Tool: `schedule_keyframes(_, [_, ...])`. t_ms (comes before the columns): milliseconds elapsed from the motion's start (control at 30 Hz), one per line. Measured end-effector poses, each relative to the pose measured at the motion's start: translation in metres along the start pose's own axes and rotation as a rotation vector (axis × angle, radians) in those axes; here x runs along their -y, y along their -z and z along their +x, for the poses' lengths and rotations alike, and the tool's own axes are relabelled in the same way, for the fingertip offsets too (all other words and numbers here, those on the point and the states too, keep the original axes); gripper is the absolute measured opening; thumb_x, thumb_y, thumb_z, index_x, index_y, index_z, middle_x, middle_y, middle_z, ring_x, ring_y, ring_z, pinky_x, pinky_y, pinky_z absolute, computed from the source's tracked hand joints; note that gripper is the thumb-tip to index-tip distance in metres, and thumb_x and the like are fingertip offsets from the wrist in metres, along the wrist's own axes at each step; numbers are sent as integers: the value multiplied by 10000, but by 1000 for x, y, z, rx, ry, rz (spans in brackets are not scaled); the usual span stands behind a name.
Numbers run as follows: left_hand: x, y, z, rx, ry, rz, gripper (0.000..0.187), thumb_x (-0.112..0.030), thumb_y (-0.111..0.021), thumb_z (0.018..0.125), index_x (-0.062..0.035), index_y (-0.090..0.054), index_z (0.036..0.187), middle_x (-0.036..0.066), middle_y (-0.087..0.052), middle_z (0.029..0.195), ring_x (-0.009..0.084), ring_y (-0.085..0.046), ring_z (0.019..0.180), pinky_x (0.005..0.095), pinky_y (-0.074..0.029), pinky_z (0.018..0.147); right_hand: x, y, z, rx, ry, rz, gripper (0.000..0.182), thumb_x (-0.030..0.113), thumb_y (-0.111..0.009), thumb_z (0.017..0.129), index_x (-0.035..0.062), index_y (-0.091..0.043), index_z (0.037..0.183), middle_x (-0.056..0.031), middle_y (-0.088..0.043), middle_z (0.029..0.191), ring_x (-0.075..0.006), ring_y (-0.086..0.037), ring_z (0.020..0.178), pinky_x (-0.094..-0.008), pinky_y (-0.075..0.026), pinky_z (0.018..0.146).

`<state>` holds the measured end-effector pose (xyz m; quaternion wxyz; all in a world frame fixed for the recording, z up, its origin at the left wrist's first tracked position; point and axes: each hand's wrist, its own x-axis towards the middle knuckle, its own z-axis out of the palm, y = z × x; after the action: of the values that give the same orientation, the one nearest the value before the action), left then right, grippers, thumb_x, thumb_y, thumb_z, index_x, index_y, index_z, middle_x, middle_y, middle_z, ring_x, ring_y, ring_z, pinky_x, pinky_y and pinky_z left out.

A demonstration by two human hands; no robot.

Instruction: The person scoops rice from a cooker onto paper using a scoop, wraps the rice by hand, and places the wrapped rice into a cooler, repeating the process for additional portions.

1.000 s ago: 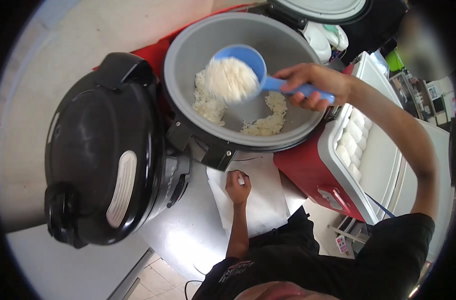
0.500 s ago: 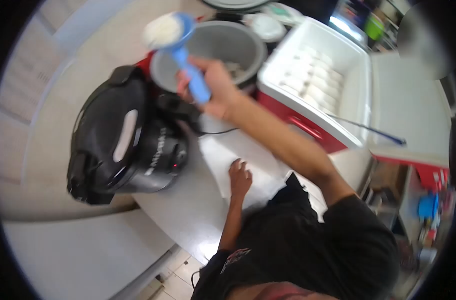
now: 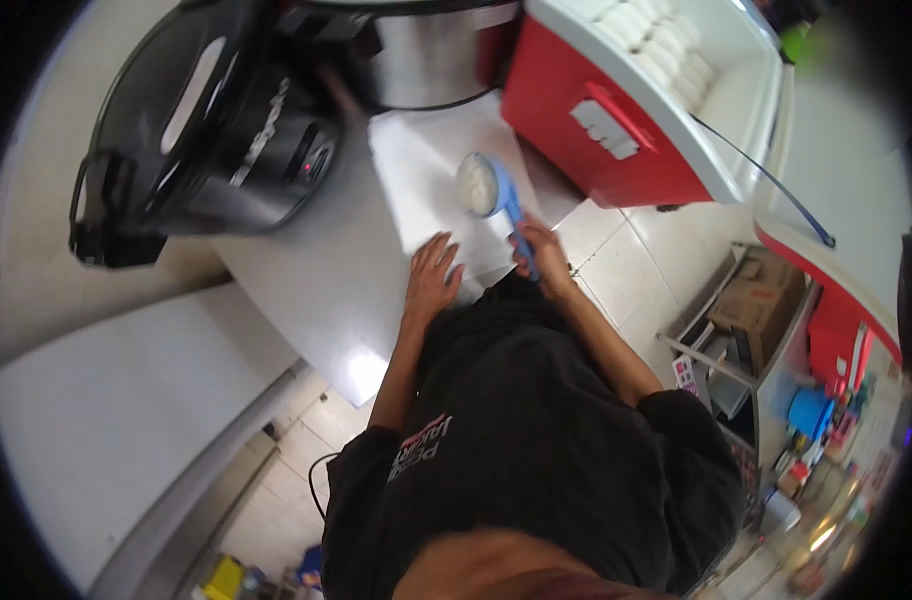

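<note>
My right hand [image 3: 543,258] grips the handle of a blue rice scoop [image 3: 510,200]. A mound of white rice [image 3: 475,186] fills its cup, held low over white wrapping paper [image 3: 421,175]. The paper lies on the grey metal table [image 3: 306,280]. My left hand [image 3: 433,280] rests with its fingers spread at the near edge of the paper, left of the scoop.
A black rice cooker [image 3: 241,150] with its lid down stands at the left. Behind the paper is a steel pot [image 3: 426,65]. At the right, a red and white cooler box [image 3: 596,120] holds several rows of white wrapped bundles [image 3: 666,50].
My right hand has brought the rice-filled scoop from above the open pot down and nearer, over the paper. My left hand stays at the paper. The view has tilted down.
</note>
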<state>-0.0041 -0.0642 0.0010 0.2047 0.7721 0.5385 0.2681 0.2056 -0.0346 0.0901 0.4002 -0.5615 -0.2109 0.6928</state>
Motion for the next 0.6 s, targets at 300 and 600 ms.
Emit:
schedule_keyframes(300, [1,-3,-3,-61,-10,-98,301,-188,-654,810,-45,-630,1074,101,-533,1264,274,-464,1219,412,-362,1005,-20,18,52,34,904,-1408,516,135,-531,887,196,-398,1382,-106,-568,835,-317,-579,607,-425,-499,563])
schedule_keyframes(600, [0,-1,-1,-94,-2,-140,196,-152,-603,841,-24,-650,982,96,-585,1174,258,-499,1177,419,-371,979,1,20,54,169,923,-1451,477,172,-530,897,204,-422,1360,-130,-559,830,-316,-582,620,-422,-493,572])
